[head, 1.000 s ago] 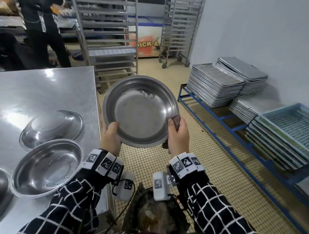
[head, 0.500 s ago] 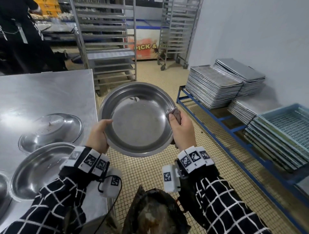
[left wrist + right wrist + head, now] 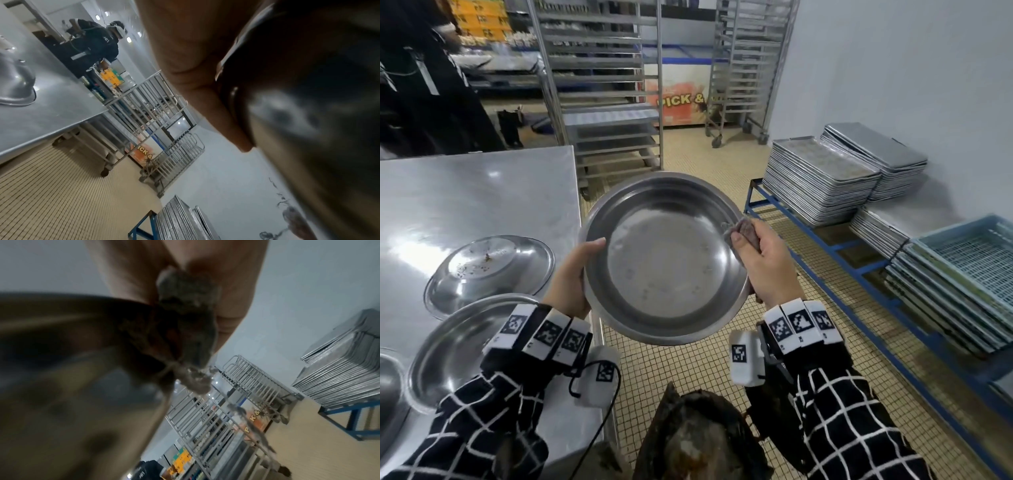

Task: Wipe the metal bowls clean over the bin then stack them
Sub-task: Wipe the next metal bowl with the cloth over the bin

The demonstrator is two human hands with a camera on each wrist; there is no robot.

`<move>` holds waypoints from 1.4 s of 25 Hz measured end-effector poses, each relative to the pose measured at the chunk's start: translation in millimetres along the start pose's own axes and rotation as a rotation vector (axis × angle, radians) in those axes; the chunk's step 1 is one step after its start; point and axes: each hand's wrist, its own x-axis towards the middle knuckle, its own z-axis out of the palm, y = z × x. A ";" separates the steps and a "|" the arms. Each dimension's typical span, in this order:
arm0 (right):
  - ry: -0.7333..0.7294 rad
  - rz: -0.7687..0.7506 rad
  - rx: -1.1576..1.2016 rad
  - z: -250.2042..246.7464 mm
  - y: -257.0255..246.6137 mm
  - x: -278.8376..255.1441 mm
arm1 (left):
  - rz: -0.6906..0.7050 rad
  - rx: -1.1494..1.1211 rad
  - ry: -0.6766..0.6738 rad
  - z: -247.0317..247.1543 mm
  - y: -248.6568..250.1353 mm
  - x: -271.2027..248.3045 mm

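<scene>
Two hands gripping one metal bowl [image 3: 666, 257], holding it tilted over bin [image 3: 702, 435] below. Left hand [image 3: 571, 274] clamping left rim, thumb lying over edge. Right hand [image 3: 763, 260] pinching brownish cloth [image 3: 744, 230] against right rim. Three more bowls sitting on steel table [image 3: 479, 195] at left: upturned bowl [image 3: 489, 270], open bowl [image 3: 458, 346] nearer, third bowl [image 3: 390, 387] showing partly at edge. Tray stacks [image 3: 822, 178] resting on blue rack [image 3: 835, 246] at right, blue crates [image 3: 972, 260] lying beside. Wheeled racks [image 3: 602, 85] standing beyond table. Another person [image 3: 431, 89] standing far left.
</scene>
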 end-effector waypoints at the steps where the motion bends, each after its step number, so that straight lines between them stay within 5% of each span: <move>1: 0.002 -0.021 -0.021 -1.8 -2.9 0.0 | -0.004 0.001 0.047 1.9 0.7 -1.5; 6: 0.175 0.032 0.073 25.5 -9.3 -9.2 | 0.154 0.142 0.302 18.5 -17.0 4.9; 10: 0.273 0.062 0.155 38.9 -10.5 -11.1 | 0.158 0.165 0.124 21.8 -20.2 6.7; 16: -0.009 -0.060 -0.022 -1.0 -16.2 10.8 | 0.002 0.073 -0.116 -0.4 17.4 4.4; 24: 0.185 0.051 0.168 32.7 -9.1 -2.0 | 0.078 0.223 0.248 15.3 -13.2 11.2; 31: 0.268 0.053 0.263 47.8 -9.0 -4.4 | 0.037 0.482 -0.098 31.9 -38.7 -1.1; 35: 0.205 0.078 0.199 15.4 -4.6 7.6 | 0.091 0.269 -0.129 3.7 -12.7 17.1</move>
